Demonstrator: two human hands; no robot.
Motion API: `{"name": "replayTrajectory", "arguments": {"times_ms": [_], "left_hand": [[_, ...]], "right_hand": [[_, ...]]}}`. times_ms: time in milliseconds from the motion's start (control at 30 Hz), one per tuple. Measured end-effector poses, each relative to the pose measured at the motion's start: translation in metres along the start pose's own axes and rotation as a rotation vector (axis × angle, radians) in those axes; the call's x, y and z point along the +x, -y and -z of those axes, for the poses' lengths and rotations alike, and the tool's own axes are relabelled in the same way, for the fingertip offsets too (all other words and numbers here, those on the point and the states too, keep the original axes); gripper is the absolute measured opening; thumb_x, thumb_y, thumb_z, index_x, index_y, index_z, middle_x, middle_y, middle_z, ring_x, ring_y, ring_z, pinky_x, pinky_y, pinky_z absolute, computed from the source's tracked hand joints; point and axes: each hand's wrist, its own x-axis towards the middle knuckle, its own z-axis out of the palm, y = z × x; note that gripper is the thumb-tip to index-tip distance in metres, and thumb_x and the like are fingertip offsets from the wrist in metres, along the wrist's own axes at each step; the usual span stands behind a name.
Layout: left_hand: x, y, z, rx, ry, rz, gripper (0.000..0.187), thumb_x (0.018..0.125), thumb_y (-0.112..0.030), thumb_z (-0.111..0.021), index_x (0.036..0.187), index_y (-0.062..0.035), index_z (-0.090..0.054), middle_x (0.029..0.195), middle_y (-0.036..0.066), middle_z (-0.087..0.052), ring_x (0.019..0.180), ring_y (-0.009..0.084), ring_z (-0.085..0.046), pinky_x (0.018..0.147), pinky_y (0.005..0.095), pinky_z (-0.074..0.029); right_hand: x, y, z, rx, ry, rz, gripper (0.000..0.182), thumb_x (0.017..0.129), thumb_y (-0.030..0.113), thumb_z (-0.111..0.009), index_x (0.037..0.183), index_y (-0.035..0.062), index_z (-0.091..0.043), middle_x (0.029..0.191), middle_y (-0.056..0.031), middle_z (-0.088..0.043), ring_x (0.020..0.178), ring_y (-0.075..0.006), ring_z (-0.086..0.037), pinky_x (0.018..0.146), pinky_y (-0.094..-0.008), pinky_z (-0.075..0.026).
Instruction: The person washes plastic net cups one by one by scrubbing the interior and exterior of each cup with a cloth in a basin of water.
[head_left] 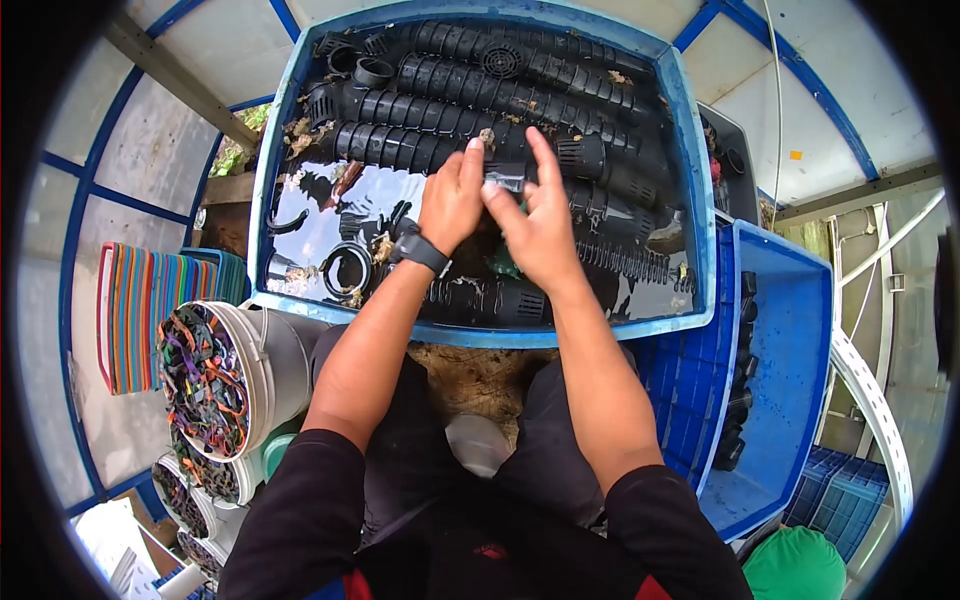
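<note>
Over the water in a blue tub (695, 200), my left hand (455, 203) and my right hand (540, 232) are close together. The left hand wears a black watch (418, 248) and points its visible finger upward; its other fingers are mostly hidden. On the right hand, the index finger and thumb are spread apart. A dark grey piece (510, 176) shows between the hands, near the right thumb tip; whether it is held cannot be made out. Behind them lie several black ribbed tubes (400, 112), partly under water. A black ring (347, 272) floats left of my wrist.
White buckets (262, 370) filled with tangled dark and coloured pieces stand at the left. Beside them are stacked coloured trays (150, 315). On the right is a blue crate (790, 370) with black parts along its side. A green rounded thing (795, 565) sits at the lower right.
</note>
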Motion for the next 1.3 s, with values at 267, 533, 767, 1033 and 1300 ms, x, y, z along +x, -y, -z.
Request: {"name": "replayTrajectory", "arguments": {"times_ms": [267, 533, 767, 1033, 1300], "left_hand": [[-0.010, -0.006, -0.005, -0.080, 0.061, -0.112, 0.041, 0.099, -0.036, -0.057, 0.108, 0.0033, -0.059, 0.094, 0.026, -0.063, 0.090, 0.0452, -0.061, 0.079, 0.0460, -0.048], [-0.003, -0.008, -0.003, -0.071, -0.009, -0.450, 0.044, 0.097, -0.033, -0.064, 0.123, -0.0003, -0.052, 0.099, 0.010, -0.063, 0.086, 0.0149, -0.061, 0.070, 0.0298, -0.052], [-0.011, 0.004, 0.000, -0.638, 0.189, 0.363, 0.057, 0.099, -0.050, -0.055, 0.122, 0.0022, -0.054, 0.106, 0.008, -0.062, 0.096, 0.0131, -0.057, 0.077, 0.0273, -0.051], [-0.010, -0.022, 0.011, -0.429, 0.047, -0.048, 0.043, 0.074, -0.017, -0.088, 0.096, -0.0044, -0.053, 0.091, 0.002, -0.063, 0.084, 0.0080, -0.057, 0.075, 0.0235, -0.047], [-0.017, -0.044, 0.007, -0.186, -0.357, -0.098, 0.059, 0.060, -0.034, -0.095, 0.083, -0.0033, -0.049, 0.071, 0.007, -0.054, 0.063, 0.0177, -0.053, 0.059, 0.0328, -0.046]], "right_hand": [[0.015, -0.026, 0.015, 0.289, -0.276, -0.151, 0.051, 0.098, 0.007, -0.059, 0.144, 0.0000, -0.038, 0.115, -0.0138, -0.065, 0.094, -0.0110, -0.062, 0.081, -0.0258, -0.051], [0.019, -0.020, 0.021, 0.338, -0.251, -0.262, 0.054, 0.093, 0.005, -0.063, 0.143, 0.0014, -0.041, 0.116, -0.0111, -0.063, 0.095, -0.0169, -0.061, 0.093, -0.0331, -0.047], [0.003, -0.013, 0.005, -0.010, -0.071, -0.008, 0.055, 0.098, 0.004, -0.057, 0.149, 0.0018, -0.034, 0.121, -0.0127, -0.062, 0.101, -0.0150, -0.062, 0.090, -0.0302, -0.050], [-0.001, 0.001, 0.013, 0.622, -0.117, -0.269, 0.047, 0.104, 0.020, -0.053, 0.147, 0.0034, -0.043, 0.139, -0.0073, -0.050, 0.126, -0.0155, -0.048, 0.109, -0.0314, -0.035], [0.001, -0.006, 0.006, 0.493, -0.058, -0.198, 0.050, 0.106, 0.028, -0.044, 0.150, 0.0035, -0.040, 0.145, -0.0083, -0.046, 0.130, -0.0157, -0.045, 0.113, -0.0325, -0.032]]}}
